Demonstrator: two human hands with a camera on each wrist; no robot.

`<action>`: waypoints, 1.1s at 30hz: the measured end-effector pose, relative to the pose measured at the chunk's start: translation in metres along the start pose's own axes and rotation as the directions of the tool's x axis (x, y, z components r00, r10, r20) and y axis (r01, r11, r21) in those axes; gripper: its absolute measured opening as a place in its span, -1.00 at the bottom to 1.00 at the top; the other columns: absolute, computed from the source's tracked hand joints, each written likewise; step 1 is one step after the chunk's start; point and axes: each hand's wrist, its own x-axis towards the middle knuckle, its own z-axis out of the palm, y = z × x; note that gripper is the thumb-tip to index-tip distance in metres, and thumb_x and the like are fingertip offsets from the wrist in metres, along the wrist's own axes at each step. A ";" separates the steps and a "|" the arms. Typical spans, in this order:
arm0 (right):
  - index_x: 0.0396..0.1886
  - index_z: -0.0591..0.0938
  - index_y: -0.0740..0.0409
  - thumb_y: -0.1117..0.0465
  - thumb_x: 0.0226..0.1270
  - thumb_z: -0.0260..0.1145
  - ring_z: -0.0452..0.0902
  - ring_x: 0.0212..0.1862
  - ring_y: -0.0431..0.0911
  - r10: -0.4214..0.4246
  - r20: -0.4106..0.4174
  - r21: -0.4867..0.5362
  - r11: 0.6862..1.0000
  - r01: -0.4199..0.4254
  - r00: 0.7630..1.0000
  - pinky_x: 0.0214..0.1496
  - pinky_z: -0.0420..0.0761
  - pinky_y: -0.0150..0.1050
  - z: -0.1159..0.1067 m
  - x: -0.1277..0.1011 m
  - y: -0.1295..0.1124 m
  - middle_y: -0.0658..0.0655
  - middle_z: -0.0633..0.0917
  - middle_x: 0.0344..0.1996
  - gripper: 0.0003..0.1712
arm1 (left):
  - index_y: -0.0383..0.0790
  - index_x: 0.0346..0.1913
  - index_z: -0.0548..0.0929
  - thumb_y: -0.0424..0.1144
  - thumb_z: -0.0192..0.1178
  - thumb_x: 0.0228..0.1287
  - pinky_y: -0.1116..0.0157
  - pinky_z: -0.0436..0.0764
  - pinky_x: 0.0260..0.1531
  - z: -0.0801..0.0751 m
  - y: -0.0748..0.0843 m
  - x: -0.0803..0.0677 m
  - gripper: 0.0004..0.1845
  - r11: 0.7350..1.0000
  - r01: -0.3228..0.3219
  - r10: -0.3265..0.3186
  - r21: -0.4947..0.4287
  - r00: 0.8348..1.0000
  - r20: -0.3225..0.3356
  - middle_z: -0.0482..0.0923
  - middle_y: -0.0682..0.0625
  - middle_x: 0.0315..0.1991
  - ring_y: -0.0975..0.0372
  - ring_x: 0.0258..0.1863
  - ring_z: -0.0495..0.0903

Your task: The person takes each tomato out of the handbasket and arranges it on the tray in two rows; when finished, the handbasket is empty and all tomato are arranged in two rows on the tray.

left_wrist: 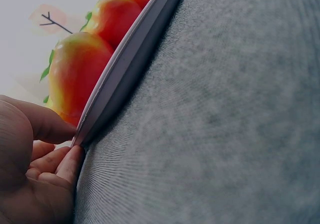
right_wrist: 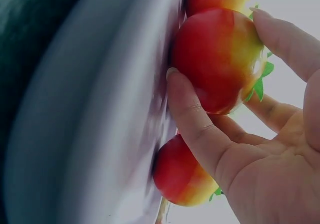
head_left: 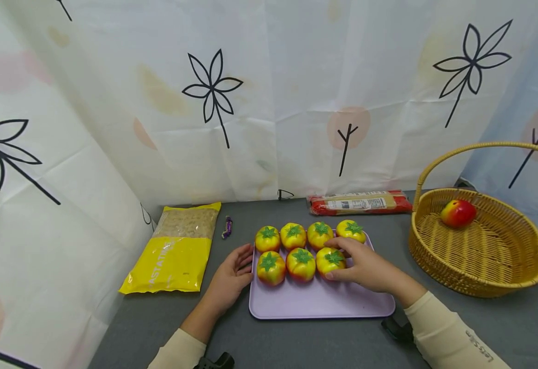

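Observation:
A lilac tray [head_left: 315,302] lies on the grey table and carries several yellow-red toy fruits with green leaf caps, in two rows. My right hand [head_left: 334,260] reaches over the tray and grips the front-right fruit [head_left: 327,262]. In the right wrist view, thumb and fingers of that hand [right_wrist: 215,44] curl round the fruit [right_wrist: 210,69], which sits against the tray [right_wrist: 100,109]. My left hand [head_left: 238,266] is at the tray's left edge. The left wrist view shows this hand [left_wrist: 74,141] pinching the tray rim [left_wrist: 125,69] between thumb and fingers.
A wicker basket [head_left: 435,271] with a tall handle stands at the right, holding one red-yellow fruit [head_left: 458,212]. A yellow pasta bag [head_left: 176,251] lies left of the tray. A red packet [head_left: 361,202] and a small purple thing [head_left: 227,227] lie by the curtain behind.

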 end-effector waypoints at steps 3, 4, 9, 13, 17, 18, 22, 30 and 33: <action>0.45 0.54 0.29 -0.03 0.41 0.60 0.52 0.30 0.13 0.003 0.002 0.000 1.000 -0.003 1.000 0.39 0.53 0.29 -0.001 0.000 -0.001 0.26 0.57 0.38 -0.20 | -0.42 0.66 0.24 -0.60 0.23 0.43 0.02 0.45 0.45 0.001 0.000 0.000 -0.22 1.000 -0.001 0.001 0.003 1.000 0.001 0.33 -0.26 0.60 -0.09 0.55 0.37; 0.45 0.54 0.30 -0.02 0.41 0.60 0.52 0.31 0.14 0.004 0.002 -0.001 1.000 -0.004 1.000 0.40 0.53 0.29 -0.001 0.000 -0.001 0.26 0.57 0.38 -0.20 | -0.42 0.66 0.24 -0.60 0.23 0.43 0.03 0.45 0.45 0.000 0.000 0.000 -0.22 1.000 -0.002 0.002 0.003 1.000 0.002 0.33 -0.26 0.60 -0.09 0.55 0.37; 0.47 0.52 0.32 -0.01 0.41 0.60 0.51 0.33 0.18 0.006 0.005 -0.001 1.000 -0.006 1.000 0.41 0.52 0.30 -0.003 -0.001 -0.003 0.29 0.55 0.40 -0.19 | -0.42 0.66 0.24 -0.60 0.23 0.43 0.04 0.45 0.44 0.000 0.000 0.000 -0.22 1.000 -0.002 0.002 0.003 1.000 -0.001 0.34 -0.26 0.59 -0.08 0.54 0.38; 0.49 0.51 0.32 -0.03 0.44 0.57 0.52 0.33 0.19 0.007 0.010 0.006 1.000 -0.007 1.000 0.41 0.52 0.30 -0.005 -0.002 -0.004 0.30 0.54 0.42 -0.18 | -0.41 0.66 0.24 -0.59 0.23 0.44 0.04 0.45 0.44 0.000 0.000 0.000 -0.22 1.000 -0.003 0.003 0.004 1.000 -0.002 0.34 -0.25 0.59 -0.08 0.54 0.38; 0.52 0.49 0.31 -0.04 0.48 0.54 0.56 0.30 0.19 0.011 0.007 0.024 1.000 -0.011 1.000 0.38 0.54 0.31 -0.009 -0.004 -0.006 0.30 0.55 0.40 -0.19 | -0.41 0.66 0.24 -0.59 0.23 0.44 0.03 0.45 0.45 0.000 0.000 0.000 -0.22 1.000 -0.003 0.003 0.002 1.000 0.001 0.34 -0.25 0.60 -0.08 0.54 0.38; 0.52 0.48 0.31 -0.04 0.49 0.53 0.57 0.29 0.20 0.009 0.004 0.029 1.000 -0.009 1.000 0.37 0.55 0.31 -0.010 -0.004 -0.006 0.31 0.56 0.39 -0.19 | -0.41 0.66 0.24 -0.59 0.23 0.44 0.03 0.44 0.45 0.000 0.000 0.000 -0.22 1.000 -0.002 0.002 0.001 1.000 0.001 0.34 -0.25 0.60 -0.08 0.55 0.37; 0.54 0.46 0.29 -0.04 0.52 0.49 0.57 0.29 0.23 0.011 -0.011 0.041 0.999 -0.011 1.000 0.34 0.55 0.35 -0.017 -0.007 -0.009 0.32 0.61 0.33 -0.20 | -0.41 0.66 0.25 -0.59 0.23 0.44 0.02 0.44 0.45 0.000 -0.001 0.001 -0.22 1.000 0.000 0.000 -0.002 1.000 0.000 0.34 -0.25 0.59 -0.08 0.55 0.37; 0.57 0.42 0.21 -0.04 0.62 0.38 0.56 0.32 0.28 0.040 -0.044 0.121 0.992 -0.034 0.998 0.22 0.68 0.25 -0.034 -0.012 -0.014 0.34 0.58 0.37 -0.27 | -0.41 0.66 0.25 -0.60 0.23 0.43 0.02 0.44 0.45 0.000 -0.001 0.001 -0.23 1.000 0.000 0.000 -0.007 1.000 0.003 0.34 -0.27 0.59 -0.09 0.54 0.38; 0.57 0.41 0.22 0.01 0.66 0.34 0.55 0.33 0.31 0.033 -0.070 0.191 0.982 -0.019 0.997 0.18 0.74 0.13 -0.040 -0.015 -0.015 0.37 0.56 0.39 -0.32 | -0.40 0.66 0.25 -0.60 0.23 0.43 0.03 0.45 0.44 0.000 -0.001 0.001 -0.22 1.000 0.002 -0.002 -0.005 1.000 0.002 0.34 -0.26 0.59 -0.08 0.54 0.38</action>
